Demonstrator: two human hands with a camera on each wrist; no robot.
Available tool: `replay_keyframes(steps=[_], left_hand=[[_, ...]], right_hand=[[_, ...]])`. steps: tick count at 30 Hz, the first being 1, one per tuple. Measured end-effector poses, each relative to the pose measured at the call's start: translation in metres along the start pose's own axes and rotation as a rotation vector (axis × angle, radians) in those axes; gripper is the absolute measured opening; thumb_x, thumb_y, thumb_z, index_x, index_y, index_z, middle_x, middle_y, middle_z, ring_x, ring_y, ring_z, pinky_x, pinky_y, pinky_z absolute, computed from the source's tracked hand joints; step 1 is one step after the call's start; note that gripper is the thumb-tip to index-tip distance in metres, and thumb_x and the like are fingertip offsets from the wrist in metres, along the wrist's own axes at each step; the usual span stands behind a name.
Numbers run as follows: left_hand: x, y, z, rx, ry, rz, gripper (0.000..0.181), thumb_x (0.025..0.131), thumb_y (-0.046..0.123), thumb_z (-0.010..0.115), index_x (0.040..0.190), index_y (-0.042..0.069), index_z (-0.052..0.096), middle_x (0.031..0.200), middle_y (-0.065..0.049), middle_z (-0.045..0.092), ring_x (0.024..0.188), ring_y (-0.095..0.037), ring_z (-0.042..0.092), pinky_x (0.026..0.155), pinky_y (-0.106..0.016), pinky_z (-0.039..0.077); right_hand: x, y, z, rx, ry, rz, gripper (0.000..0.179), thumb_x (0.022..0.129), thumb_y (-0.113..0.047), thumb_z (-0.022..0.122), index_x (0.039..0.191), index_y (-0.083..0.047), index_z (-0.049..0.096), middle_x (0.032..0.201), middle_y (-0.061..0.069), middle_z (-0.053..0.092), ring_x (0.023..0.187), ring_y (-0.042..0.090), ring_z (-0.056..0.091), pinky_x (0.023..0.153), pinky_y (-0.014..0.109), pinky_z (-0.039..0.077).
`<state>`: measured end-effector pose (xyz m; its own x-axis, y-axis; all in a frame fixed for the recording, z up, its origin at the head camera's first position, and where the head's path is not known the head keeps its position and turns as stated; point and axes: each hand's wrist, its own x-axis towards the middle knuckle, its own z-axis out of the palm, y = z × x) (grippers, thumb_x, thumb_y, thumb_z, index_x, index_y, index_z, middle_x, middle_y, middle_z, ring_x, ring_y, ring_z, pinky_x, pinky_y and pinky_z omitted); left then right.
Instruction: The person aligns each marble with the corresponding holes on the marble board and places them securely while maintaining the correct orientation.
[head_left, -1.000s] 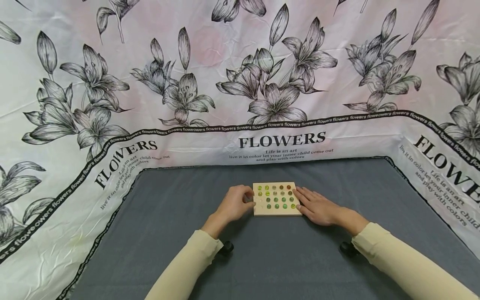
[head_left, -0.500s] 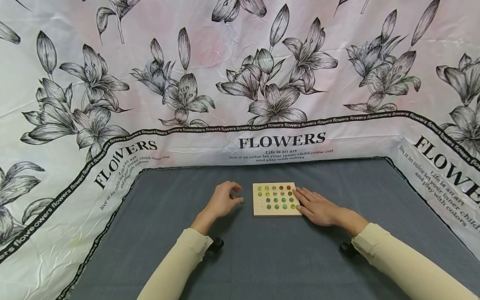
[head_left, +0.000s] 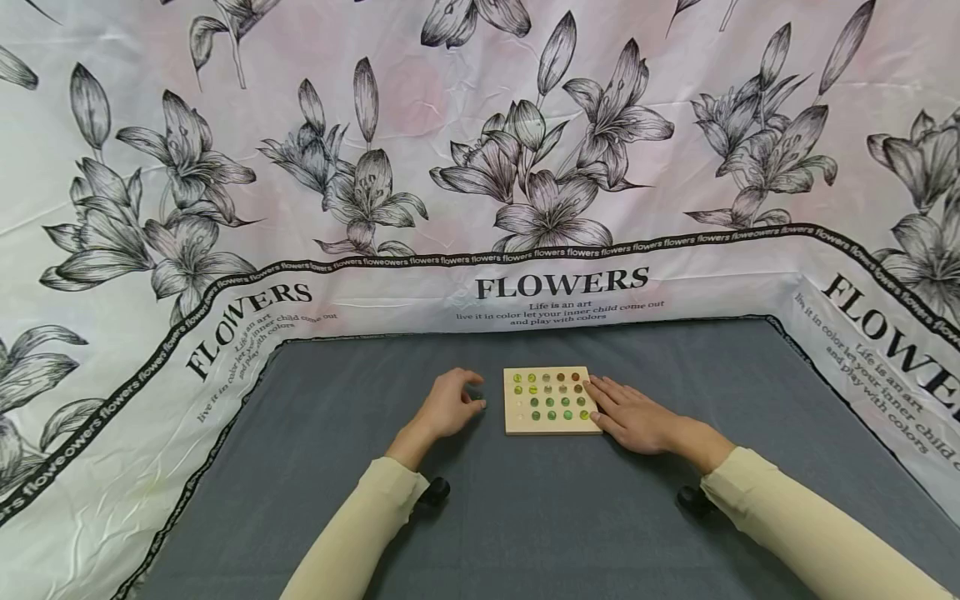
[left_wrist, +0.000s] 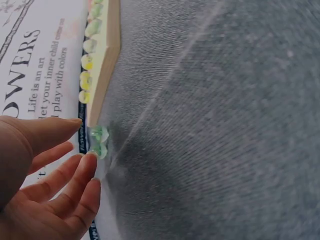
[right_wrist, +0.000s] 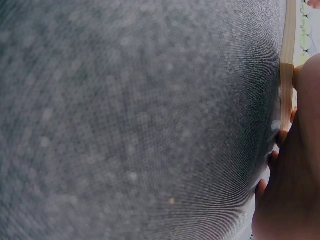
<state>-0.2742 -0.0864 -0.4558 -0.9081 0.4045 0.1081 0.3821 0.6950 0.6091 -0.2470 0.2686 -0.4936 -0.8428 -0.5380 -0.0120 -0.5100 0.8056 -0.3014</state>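
A pale wooden board lies on the cloth, with rows of glass marbles in yellow, green and reddish brown. Two hollows at its lower left hold no marble. My left hand hovers just left of the board, thumb and fingers apart and gently bent. In the left wrist view, two clear green marbles lie off the board near the fingertips; contact with the closer one is unclear. My right hand lies flat, fingers extended against the board's right edge.
Dark grey cloth covers the table around the board. Behind it and along the sides rises a white and pink floral sheet with printed lettering. Black wrist straps show under the cuffs.
My left hand has withdrawn leftward from the board's left edge, then stayed nearly in place, its fingers shifting slightly. The right hand and the board have not moved noticeably.
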Motion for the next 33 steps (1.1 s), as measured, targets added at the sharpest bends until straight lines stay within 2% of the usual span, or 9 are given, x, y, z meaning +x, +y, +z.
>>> replay_keyframes(steps=[5,10,19,28,33], left_hand=[[-0.001,-0.002,0.003,0.001,-0.004,0.013,0.035,0.095,0.008,0.074,0.127,-0.002,0.066,0.118,-0.018,0.064,0.083,-0.02,0.061,0.065,-0.032,0.05],[-0.001,-0.005,0.007,0.006,-0.002,0.032,0.032,0.094,0.006,0.075,0.124,-0.002,0.068,0.115,-0.017,0.065,0.083,-0.02,0.061,0.066,-0.031,0.051],[0.0,-0.006,0.011,0.005,-0.007,0.004,0.028,0.094,0.006,0.075,0.12,-0.001,0.07,0.114,-0.015,0.067,0.085,-0.02,0.063,0.069,-0.032,0.052],[0.005,-0.012,0.014,0.022,0.007,-0.006,0.022,0.092,0.007,0.077,0.113,0.003,0.074,0.105,-0.01,0.07,0.08,-0.016,0.064,0.067,-0.03,0.053],[0.006,-0.012,0.013,-0.001,0.007,-0.015,0.017,0.091,0.007,0.078,0.107,0.003,0.075,0.099,-0.008,0.071,0.078,-0.015,0.064,0.066,-0.03,0.053]], right_hand=[[0.001,0.003,0.002,0.013,0.019,-0.028,0.066,0.112,-0.045,0.034,0.162,-0.003,0.024,0.167,0.023,0.021,0.152,0.046,0.019,0.118,0.064,0.02],[0.003,0.005,0.003,0.008,0.004,-0.009,0.065,0.112,-0.044,0.034,0.163,-0.005,0.022,0.168,0.02,0.018,0.154,0.042,0.016,0.12,0.062,0.018],[0.003,0.003,0.002,0.018,-0.014,0.006,0.063,0.112,-0.039,0.038,0.163,-0.005,0.022,0.169,0.018,0.017,0.155,0.041,0.016,0.121,0.061,0.018],[0.002,0.003,0.003,0.025,-0.022,0.017,0.064,0.112,-0.039,0.038,0.163,-0.005,0.022,0.169,0.018,0.017,0.155,0.04,0.015,0.121,0.061,0.017],[0.001,0.001,0.0,0.034,-0.023,0.02,0.063,0.112,-0.039,0.038,0.163,-0.005,0.022,0.169,0.018,0.016,0.155,0.041,0.014,0.121,0.061,0.016]])
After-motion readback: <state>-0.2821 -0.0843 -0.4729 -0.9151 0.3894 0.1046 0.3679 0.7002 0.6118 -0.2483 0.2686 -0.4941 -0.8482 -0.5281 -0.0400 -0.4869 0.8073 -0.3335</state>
